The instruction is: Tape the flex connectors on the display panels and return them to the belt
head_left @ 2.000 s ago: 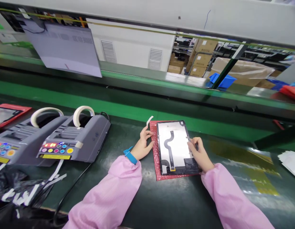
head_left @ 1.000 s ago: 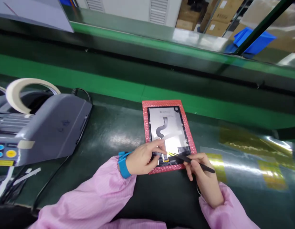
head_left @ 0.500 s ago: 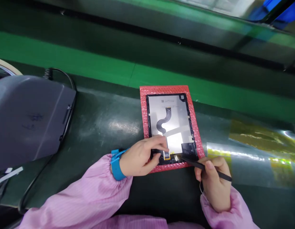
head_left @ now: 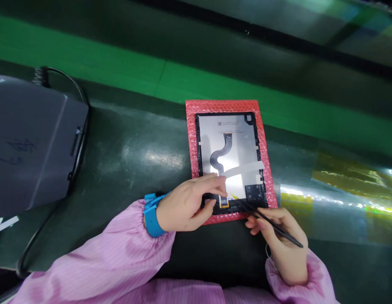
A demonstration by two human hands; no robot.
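A screen panel (head_left: 243, 147) with a silvery back and black frame lies on a red bubble-wrap sheet (head_left: 266, 169). A dark ribbon cable (head_left: 217, 158) curves down its back to a gold-edged connector near the lower edge. My left hand (head_left: 189, 202), with a blue strap at the wrist, rests over the panel's lower left, fingertips at the cable's lower end. Its fingers are bent, and what they hold, if anything, is hidden. My right hand (head_left: 283, 238) grips black tweezers (head_left: 273, 226), whose tips are at the panel's lower edge, near a small yellow piece (head_left: 234, 196).
A large dark grey device (head_left: 34, 143) with a black cable (head_left: 45, 228) stands at the left. Clear film with yellow tape (head_left: 332, 211) lies on the dark green table (head_left: 135, 156) at the right. White strips (head_left: 6, 225) are at the left edge.
The view has shifted a little. My right hand has turned the tweezers to a steeper slant, and the yellow piece near their tips stands out more. My left hand stays at the cable.
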